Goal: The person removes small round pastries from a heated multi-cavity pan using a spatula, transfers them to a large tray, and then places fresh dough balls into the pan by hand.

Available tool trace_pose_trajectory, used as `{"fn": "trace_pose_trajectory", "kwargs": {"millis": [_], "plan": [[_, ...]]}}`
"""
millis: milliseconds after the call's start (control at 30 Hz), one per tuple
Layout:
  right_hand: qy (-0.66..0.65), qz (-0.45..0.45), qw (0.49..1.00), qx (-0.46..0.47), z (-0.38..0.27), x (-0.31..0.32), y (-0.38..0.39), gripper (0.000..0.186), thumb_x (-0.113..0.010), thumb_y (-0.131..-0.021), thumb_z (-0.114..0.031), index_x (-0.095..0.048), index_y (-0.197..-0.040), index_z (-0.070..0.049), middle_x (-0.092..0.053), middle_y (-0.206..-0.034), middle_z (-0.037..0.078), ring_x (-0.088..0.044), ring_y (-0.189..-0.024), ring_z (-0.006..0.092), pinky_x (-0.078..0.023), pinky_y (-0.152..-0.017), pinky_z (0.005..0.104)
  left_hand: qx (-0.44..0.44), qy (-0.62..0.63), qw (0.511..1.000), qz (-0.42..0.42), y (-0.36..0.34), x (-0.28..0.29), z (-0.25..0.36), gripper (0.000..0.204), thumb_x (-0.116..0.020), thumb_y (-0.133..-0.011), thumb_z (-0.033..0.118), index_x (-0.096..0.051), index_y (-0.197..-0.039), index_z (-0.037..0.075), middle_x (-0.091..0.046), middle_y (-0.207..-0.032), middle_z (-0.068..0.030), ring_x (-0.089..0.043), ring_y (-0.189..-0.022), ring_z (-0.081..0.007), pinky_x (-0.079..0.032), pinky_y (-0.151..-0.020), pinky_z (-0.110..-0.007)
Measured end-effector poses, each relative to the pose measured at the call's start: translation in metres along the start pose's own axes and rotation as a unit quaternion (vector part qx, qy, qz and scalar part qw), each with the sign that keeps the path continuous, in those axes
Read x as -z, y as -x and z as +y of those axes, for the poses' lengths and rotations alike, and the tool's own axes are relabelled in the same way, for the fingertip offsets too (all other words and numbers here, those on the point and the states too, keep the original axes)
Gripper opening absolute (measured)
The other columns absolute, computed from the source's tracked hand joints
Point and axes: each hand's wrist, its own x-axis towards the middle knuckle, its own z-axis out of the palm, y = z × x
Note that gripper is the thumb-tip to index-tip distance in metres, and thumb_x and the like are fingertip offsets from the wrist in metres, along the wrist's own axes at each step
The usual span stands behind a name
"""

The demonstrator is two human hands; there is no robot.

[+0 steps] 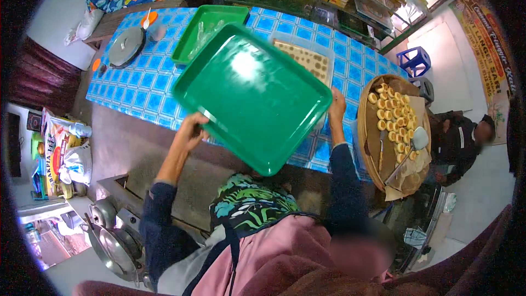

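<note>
A big green tray (pixel 246 104) is held tilted in the air over the near edge of the table, bare inside apart from a glare spot. My left hand (pixel 192 130) grips its left rim, the fingers partly tucked under. On the opposite side my right hand (pixel 337 107) holds the right rim. Behind it on the table lies a second green tray (pixel 205 13) with clear plastic in it. Partly hidden by the raised tray is a pale container (pixel 312 59) holding rows of small round brownish pieces.
A blue checked cloth (pixel 148 85) covers the table. At right, a round woven basket (pixel 364 126) holds many small round pastries (pixel 394 115), a spatula and tongs-like tool. A grey round lid (pixel 127 46) lies far left. Pans (pixel 112 246) stand lower left. Another person (pixel 460 142) is at the right.
</note>
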Motion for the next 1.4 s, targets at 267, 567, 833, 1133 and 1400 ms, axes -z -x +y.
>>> {"fn": "trace_pose_trajectory", "kwargs": {"millis": [267, 567, 833, 1133, 1400], "plan": [[-0.585, 0.049, 0.755, -0.292, -0.074, 0.058, 0.072, 0.048, -0.040, -0.088, -0.046, -0.049, -0.111, -0.005, -0.055, -0.106, 0.007, -0.050, -0.096, 0.0205, -0.041, -0.080, 0.0379, 0.047, -0.086, 0.991, -0.093, -0.156, -0.042, -0.007, 0.017, -0.059, -0.069, 0.019, -0.054, -0.070, 0.003, -0.053, -0.057, -0.0085, -0.041, -0.034, -0.0154, -0.031, -0.032, -0.025], [-0.404, -0.008, 0.848, -0.342, -0.065, 0.047, 0.059, 0.027, -0.056, -0.083, -0.027, -0.055, -0.097, -0.005, -0.055, -0.071, 0.003, -0.053, -0.054, 0.0131, -0.037, -0.035, 0.0234, 0.062, -0.299, 0.952, 0.011, -0.222, -0.056, 0.019, 0.017, -0.057, -0.070, 0.021, -0.056, -0.070, 0.005, -0.055, -0.057, -0.0060, -0.047, -0.040, -0.0140, -0.035, -0.034, -0.024], [-0.285, -0.010, 0.905, -0.315, 0.007, 0.020, -0.021, 0.040, -0.062, -0.078, -0.023, -0.054, -0.108, 0.002, -0.059, -0.092, 0.010, -0.056, -0.067, 0.0154, -0.046, -0.054, 0.0277, 0.057, 0.092, 0.991, 0.081, -0.186, -0.096, -0.098, 0.030, -0.050, -0.078, 0.007, -0.040, -0.098, -0.013, -0.054, -0.092, -0.0247, -0.061, -0.066, -0.0349, -0.056, -0.054, -0.044], [-0.287, -0.018, 0.904, -0.317, -0.016, 0.022, 0.023, 0.054, -0.059, -0.078, -0.039, -0.052, -0.111, 0.004, -0.058, -0.101, 0.010, -0.056, -0.089, 0.0203, -0.046, -0.072, 0.0342, 0.136, 0.009, 0.990, -0.031, -0.135, -0.092, -0.129, 0.069, -0.058, -0.079, 0.043, -0.032, -0.120, -0.006, -0.057, -0.085, -0.0250, -0.062, -0.070, -0.0345, -0.055, -0.058, -0.038], [-0.365, -0.124, 0.795, -0.469, -0.058, 0.034, 0.067, 0.067, -0.063, -0.072, -0.049, -0.042, -0.101, 0.007, -0.058, -0.080, 0.018, -0.058, -0.054, 0.0270, -0.050, -0.047, 0.0334, 0.012, 0.100, 0.995, -0.016, -0.114, -0.076, -0.151, 0.028, -0.049, -0.082, 0.011, -0.043, -0.100, -0.010, -0.053, -0.094, -0.0257, -0.058, -0.088, -0.0364, -0.052, -0.076, -0.041]]}}
